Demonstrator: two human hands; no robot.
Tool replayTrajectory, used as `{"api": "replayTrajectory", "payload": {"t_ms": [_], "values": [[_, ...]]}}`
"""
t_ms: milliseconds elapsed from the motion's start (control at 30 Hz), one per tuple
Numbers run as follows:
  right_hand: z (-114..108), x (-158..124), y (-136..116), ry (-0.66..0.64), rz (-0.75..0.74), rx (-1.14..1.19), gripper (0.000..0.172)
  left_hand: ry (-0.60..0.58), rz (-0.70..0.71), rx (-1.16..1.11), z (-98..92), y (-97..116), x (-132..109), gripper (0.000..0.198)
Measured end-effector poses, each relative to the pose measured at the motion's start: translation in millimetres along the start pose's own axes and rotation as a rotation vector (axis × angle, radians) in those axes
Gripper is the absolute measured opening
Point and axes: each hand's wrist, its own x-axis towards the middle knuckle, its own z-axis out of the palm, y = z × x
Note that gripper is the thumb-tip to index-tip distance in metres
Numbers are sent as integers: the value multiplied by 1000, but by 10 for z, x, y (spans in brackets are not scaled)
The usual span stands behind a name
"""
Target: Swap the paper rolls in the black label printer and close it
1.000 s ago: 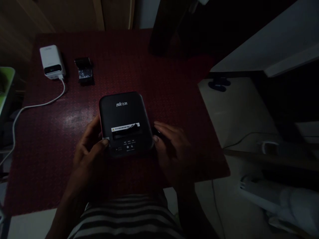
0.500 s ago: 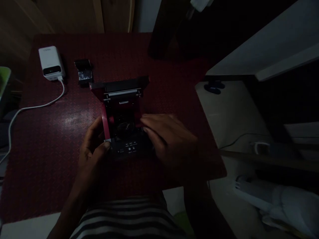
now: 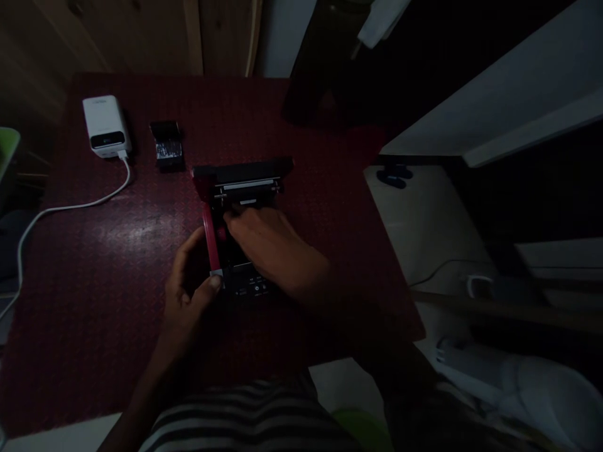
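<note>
Obstructing the open printer point(image 3: 241, 281) is the right hand point(image 3: 264, 242) (power bank point(image 3: 104, 121) beyond).

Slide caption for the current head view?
Left hand grips an open black-and-red device on a dark red table; right hand reaches inside.

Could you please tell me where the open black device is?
In the head view, the device sits left of centre on the red table, left hand at its left side, right hand reaching in.
</note>
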Motion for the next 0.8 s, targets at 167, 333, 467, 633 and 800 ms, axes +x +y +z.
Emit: {"api": "replayTrajectory", "payload": {"t_ms": [167,333,467,633,800], "values": [[-193,71,-54,-296,44,-171,37,16,-30,-2,-3,-4,-26,67],[-230,-99,-95,-216,29,-226,31,15,-12,24,-16,-16,-14,66],[-293,-479,66,157,-51,24,22,6,-2,9,-15,-23,-9,64],[-377,-770,647,515,147,417,26,29,-30,-18,-9,-57,-19,64],[97,-680,1234,682,397,725,27,27,1,21,6,-24,6,63]]}}
